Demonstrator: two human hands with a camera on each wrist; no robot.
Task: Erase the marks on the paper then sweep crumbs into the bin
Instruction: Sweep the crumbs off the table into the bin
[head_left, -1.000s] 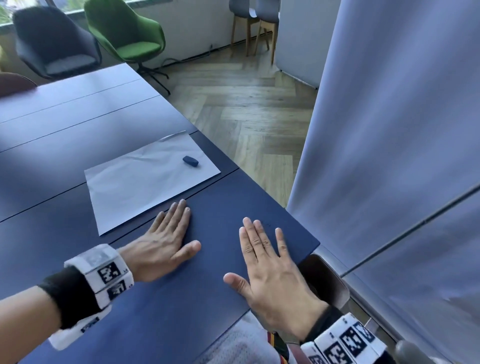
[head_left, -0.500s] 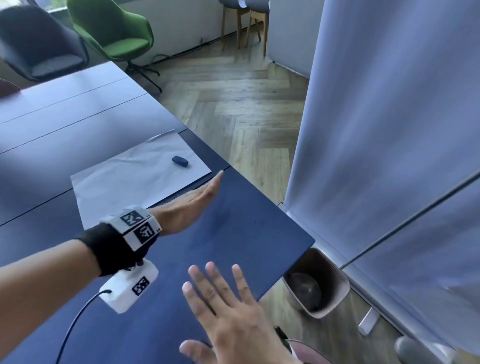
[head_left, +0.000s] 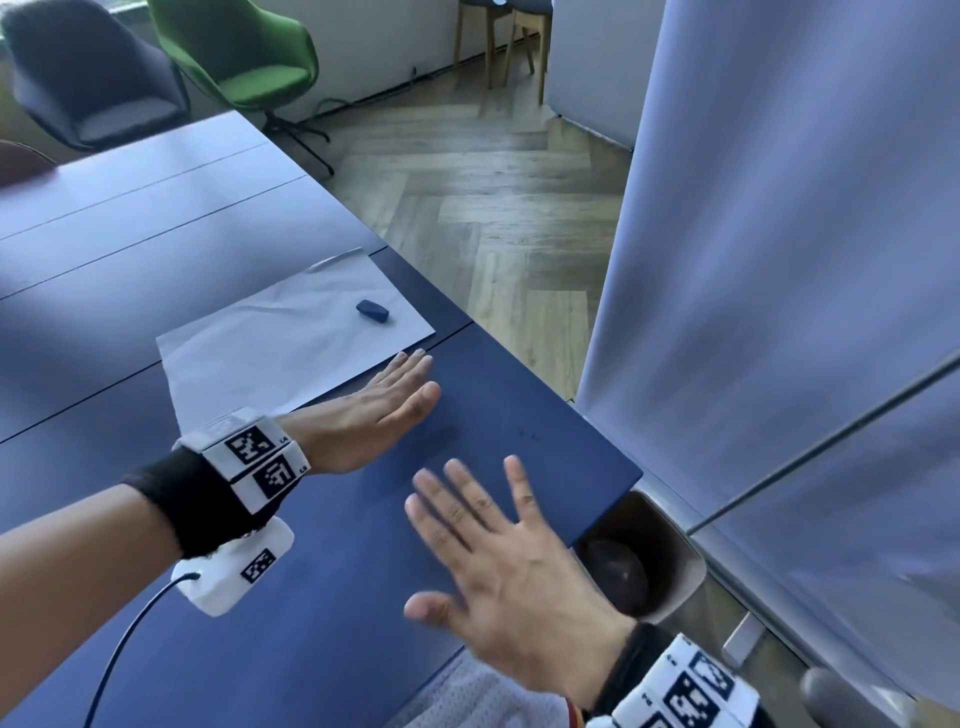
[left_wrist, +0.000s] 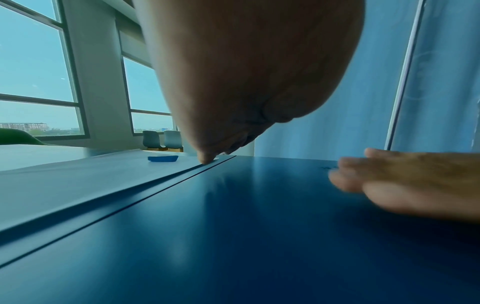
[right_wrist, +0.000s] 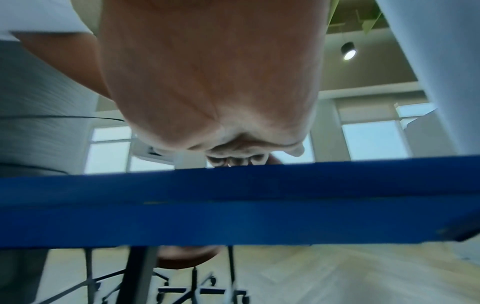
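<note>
Since a second ago, both palms lifted off the tabletop: left hand turned onto its little-finger edge and slid forward to the near edge of the paper; right hand pulled back toward the body and raised, blurred.

Far left, dark chair and green chair behind the blue table. On the table, the white paper, lying flat, one corner slightly curled. No pencil marks discernible on it from the head view. Near its right side, resting on the sheet, a small dark blue eraser, well apart from both hands.

Left hand standing edgewise on the table just beside the paper, fingers straight and together, holding nothing; in the left wrist view, little fingertip touching the surface at the paper's edge. Right of it, a few tiny dark specks on the bare blue top, possibly crumbs, too small to tell.

Right hand spread wide above the near table edge, fingers splayed, empty. Further right, below the table corner, a grey bin on the floor, beside pale fabric panels.
</note>
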